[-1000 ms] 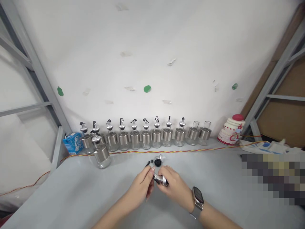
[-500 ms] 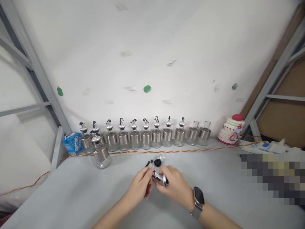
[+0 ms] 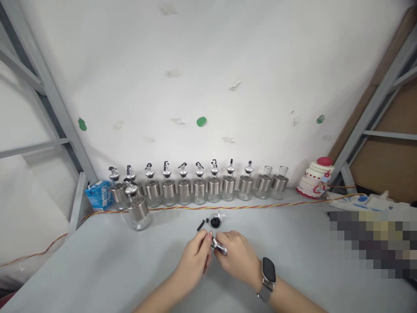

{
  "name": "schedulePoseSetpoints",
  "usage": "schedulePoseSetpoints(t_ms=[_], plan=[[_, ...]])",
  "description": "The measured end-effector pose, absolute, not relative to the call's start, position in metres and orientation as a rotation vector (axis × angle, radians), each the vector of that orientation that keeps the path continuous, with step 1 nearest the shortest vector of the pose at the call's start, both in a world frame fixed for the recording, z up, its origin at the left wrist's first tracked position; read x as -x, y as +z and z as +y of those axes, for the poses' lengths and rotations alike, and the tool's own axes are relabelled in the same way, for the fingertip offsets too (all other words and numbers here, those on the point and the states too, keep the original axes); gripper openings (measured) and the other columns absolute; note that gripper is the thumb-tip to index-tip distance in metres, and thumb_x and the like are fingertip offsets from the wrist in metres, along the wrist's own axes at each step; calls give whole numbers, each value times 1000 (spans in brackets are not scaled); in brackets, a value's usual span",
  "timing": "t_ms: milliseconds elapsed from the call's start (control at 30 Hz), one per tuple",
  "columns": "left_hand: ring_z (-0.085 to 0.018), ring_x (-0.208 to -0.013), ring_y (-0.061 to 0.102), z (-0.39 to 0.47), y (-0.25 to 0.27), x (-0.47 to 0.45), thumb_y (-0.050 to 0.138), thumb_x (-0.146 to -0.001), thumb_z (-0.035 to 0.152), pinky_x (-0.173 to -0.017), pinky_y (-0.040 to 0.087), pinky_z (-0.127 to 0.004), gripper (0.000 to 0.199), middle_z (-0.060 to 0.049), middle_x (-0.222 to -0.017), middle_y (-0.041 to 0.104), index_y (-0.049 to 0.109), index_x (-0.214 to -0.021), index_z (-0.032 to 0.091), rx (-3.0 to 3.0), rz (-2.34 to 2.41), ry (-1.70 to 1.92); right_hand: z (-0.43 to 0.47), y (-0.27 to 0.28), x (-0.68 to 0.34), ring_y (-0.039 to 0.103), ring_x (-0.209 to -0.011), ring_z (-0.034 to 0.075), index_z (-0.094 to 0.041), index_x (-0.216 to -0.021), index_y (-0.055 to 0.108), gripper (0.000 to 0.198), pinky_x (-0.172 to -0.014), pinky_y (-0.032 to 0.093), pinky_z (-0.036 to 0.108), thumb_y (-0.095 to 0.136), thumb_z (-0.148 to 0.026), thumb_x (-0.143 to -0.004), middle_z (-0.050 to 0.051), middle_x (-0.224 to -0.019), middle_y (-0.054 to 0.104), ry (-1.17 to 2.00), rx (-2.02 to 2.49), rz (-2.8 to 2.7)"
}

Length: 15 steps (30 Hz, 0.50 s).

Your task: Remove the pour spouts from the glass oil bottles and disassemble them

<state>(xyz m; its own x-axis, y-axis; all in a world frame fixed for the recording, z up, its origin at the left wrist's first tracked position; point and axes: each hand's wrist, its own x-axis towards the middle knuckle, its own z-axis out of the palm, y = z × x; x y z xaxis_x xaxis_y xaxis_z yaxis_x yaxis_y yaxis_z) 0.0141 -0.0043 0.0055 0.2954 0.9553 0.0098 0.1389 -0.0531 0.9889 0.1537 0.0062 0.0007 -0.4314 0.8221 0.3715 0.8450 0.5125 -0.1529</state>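
Note:
Between my hands is a silver and black pour spout [image 3: 220, 248], tilted above the grey table. My right hand [image 3: 239, 256] is closed around its wider silver body. My left hand [image 3: 196, 255] pinches at the spout's narrow black end; the fingertips cover what exactly they grip. Just beyond my fingers lie loose parts: a black lever piece [image 3: 200, 225], a small black cap [image 3: 207, 220], and a black stopper [image 3: 215, 222] beside a silver spout part [image 3: 220, 215].
Along the wall stand several glass bottles with steel bands [image 3: 184, 186], most with spouts; two bottles [image 3: 264, 182] at the right have open necks. One bottle [image 3: 138, 210] stands forward at the left. A blue carton [image 3: 99, 195], a cake-shaped jar [image 3: 315, 179] and a twisted wire [image 3: 260, 206] are there too.
The spout has turned in my right hand, so less of its black base shows. Both hands have shifted slightly, and my left fingers have closed in on the spout's tip.

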Motion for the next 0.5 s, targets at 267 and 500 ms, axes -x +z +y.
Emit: schedulePoseSetpoints(t_ms=[267,500], plan=[[-7,-33,33,-3,5,-14,30,-82,51,-34,28,-18,38,9,-41,37,38,-62,20,-1437,1035,920,6,-4,-153,52,-58,16,-19,-68,48,10,-54,29,24,44,-11,-69,1,-61,59,-46,1339,-2341],[-6,-30,32,-1,-2,-18,34,-79,54,-31,26,-17,41,9,-37,35,35,-57,19,-1437,1092,960,5,0,-151,54,-58,16,-19,-67,50,12,-54,28,24,43,-9,-68,1,-62,60,-55,1384,-2344]])
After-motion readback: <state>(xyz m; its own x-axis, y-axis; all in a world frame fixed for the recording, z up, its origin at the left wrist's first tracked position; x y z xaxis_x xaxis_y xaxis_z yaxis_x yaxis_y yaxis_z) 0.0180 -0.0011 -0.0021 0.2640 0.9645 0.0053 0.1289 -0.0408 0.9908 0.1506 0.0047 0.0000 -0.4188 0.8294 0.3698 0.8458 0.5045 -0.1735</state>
